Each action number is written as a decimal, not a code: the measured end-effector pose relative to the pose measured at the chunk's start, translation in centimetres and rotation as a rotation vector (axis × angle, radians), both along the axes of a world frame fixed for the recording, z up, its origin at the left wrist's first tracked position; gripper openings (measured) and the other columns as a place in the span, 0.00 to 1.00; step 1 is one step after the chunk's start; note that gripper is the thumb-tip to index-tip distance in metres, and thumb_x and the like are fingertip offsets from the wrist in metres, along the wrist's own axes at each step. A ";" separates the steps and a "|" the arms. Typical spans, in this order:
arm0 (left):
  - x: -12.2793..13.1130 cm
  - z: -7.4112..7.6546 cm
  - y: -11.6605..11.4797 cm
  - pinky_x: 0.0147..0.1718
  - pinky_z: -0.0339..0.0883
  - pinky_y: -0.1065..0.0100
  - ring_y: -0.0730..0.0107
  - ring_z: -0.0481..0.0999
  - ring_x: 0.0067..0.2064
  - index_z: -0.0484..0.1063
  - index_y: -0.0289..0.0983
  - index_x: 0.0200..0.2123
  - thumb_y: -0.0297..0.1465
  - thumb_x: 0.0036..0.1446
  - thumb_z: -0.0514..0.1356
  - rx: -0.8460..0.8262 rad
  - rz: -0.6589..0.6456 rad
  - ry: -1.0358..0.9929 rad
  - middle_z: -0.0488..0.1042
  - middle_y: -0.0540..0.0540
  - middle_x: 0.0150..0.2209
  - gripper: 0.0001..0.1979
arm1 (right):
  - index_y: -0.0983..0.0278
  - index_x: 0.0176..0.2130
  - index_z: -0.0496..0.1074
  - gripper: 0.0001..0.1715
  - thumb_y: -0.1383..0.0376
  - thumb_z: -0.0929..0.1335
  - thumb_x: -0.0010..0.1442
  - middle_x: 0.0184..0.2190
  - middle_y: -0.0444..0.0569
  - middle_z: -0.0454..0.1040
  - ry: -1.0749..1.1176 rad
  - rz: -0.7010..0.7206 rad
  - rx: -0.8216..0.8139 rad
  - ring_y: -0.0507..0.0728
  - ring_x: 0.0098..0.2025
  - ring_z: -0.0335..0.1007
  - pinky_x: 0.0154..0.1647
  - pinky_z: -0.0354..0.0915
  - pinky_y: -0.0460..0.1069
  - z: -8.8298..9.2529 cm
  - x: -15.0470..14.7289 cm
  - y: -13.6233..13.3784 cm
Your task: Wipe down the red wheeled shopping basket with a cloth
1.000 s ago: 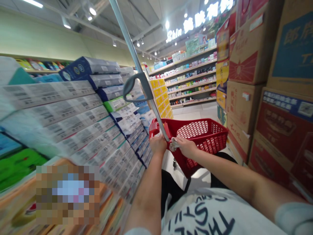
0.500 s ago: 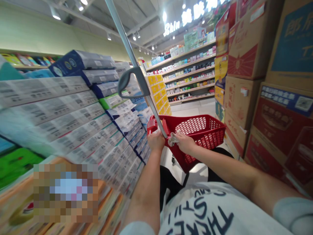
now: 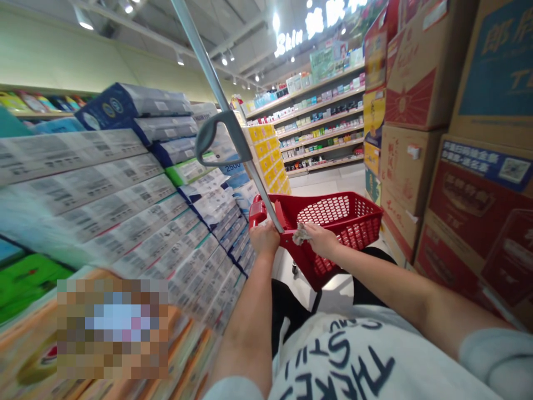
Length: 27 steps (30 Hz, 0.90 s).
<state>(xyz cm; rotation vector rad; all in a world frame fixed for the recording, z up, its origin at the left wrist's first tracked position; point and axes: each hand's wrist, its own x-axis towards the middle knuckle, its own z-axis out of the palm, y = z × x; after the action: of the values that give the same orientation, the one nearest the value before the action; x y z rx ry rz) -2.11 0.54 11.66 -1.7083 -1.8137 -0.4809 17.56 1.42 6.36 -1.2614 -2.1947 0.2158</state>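
Note:
A red plastic shopping basket on wheels (image 3: pixel 353 214) stands in the aisle in front of me. Its long grey metal handle pole (image 3: pixel 216 94) slants up to the left, with a grey loop grip partway along. My left hand (image 3: pixel 264 238) is closed around the base of that pole at the basket's near rim. My right hand (image 3: pixel 320 240) rests on the same rim and pinches a small crumpled whitish cloth (image 3: pixel 300 233). The inside of the basket shows nothing in it.
Stacked tissue packs (image 3: pixel 137 194) wall the left side close to my arm. Tall cardboard cartons (image 3: pixel 441 139) are piled on the right. A narrow floor strip (image 3: pixel 328 186) leads ahead to stocked shelves (image 3: pixel 320 122) and a yellow display (image 3: pixel 268 155).
The view has drifted slightly; the basket and my hands sit a little higher and further left in frame. Both grips are unchanged.

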 end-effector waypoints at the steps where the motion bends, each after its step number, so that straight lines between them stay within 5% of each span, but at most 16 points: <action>1: 0.0 0.0 0.0 0.41 0.58 0.60 0.57 0.77 0.34 0.77 0.37 0.36 0.33 0.60 0.48 -0.001 0.003 -0.002 0.77 0.39 0.28 0.17 | 0.61 0.62 0.61 0.33 0.72 0.61 0.57 0.55 0.52 0.68 -0.002 -0.014 -0.020 0.57 0.55 0.64 0.52 0.63 0.50 0.0 0.0 0.0; 9: 0.1 0.1 -0.2 0.41 0.58 0.59 0.56 0.77 0.35 0.78 0.36 0.37 0.32 0.60 0.48 -0.006 -0.002 -0.007 0.77 0.38 0.28 0.18 | 0.60 0.63 0.59 0.36 0.73 0.61 0.57 0.60 0.53 0.63 0.058 0.102 0.087 0.57 0.62 0.55 0.60 0.58 0.53 -0.4 -0.7 -0.3; 20: 0.1 0.3 -0.3 0.41 0.58 0.60 0.56 0.77 0.36 0.77 0.36 0.38 0.33 0.60 0.48 -0.031 -0.001 -0.020 0.77 0.38 0.29 0.18 | 0.61 0.64 0.57 0.36 0.72 0.61 0.57 0.59 0.53 0.64 0.013 0.133 0.087 0.57 0.61 0.57 0.58 0.59 0.51 -0.4 -0.9 0.1; 27: -0.3 0.4 0.1 0.47 0.59 0.58 0.56 0.75 0.44 0.73 0.34 0.48 0.33 0.63 0.48 0.019 -0.056 -0.154 0.78 0.37 0.37 0.18 | 0.65 0.57 0.65 0.34 0.77 0.62 0.51 0.50 0.54 0.71 -0.080 -0.046 -0.070 0.59 0.51 0.63 0.51 0.61 0.51 -1.3 3.2 1.5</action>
<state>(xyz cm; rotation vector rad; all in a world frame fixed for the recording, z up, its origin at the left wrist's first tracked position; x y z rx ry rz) -2.37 0.68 12.05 -1.7549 -1.8654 -0.6679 20.74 2.92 5.08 -1.3791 -2.2402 0.2296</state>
